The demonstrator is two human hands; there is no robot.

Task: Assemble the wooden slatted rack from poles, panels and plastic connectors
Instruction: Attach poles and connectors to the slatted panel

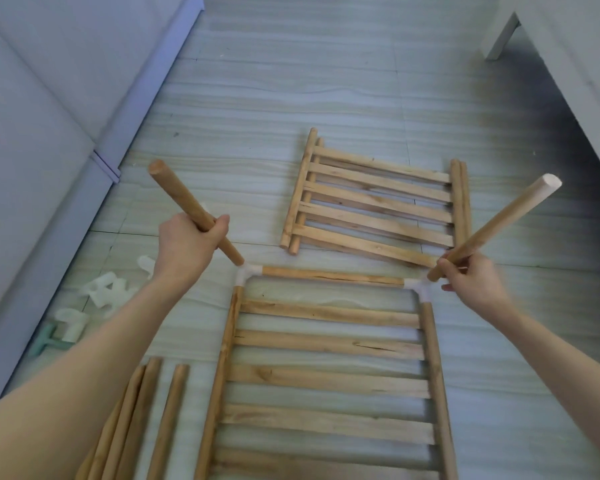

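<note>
The floor (326, 81) carries all the parts, with a pale sofa (32, 133) along its left edge. Nearest the viewer a slatted panel (326, 375) is laid flat, its side rails joined at the far end by a cross pole (329, 275) through two white corner connectors. A second slatted panel (374, 199), seemingly stacked on another, is left unused just beyond it. Spare poles (136, 420) are bundled to the left of the near panel, and loose plastic connectors (104, 289) are scattered nearer the sofa.

Two upright poles are being seated at once. The left pole (187, 202) is clamped in the grip of the left hand (187, 251), fingers wrapped fully round it, its lower end entering the left connector (246, 271). The right pole (499, 223) is pinched low down in the grip of the right hand (471, 282), its tip meeting the right connector (418, 285).

Both poles are seen leaning outward; the step would be done best if each were brought in line with its socket before being pressed, since force applied at a slant is likely to jam the tip or twist the connector off the rail. A slight turning while pushing should help, and the panel is better kept flat on the floor.
</note>
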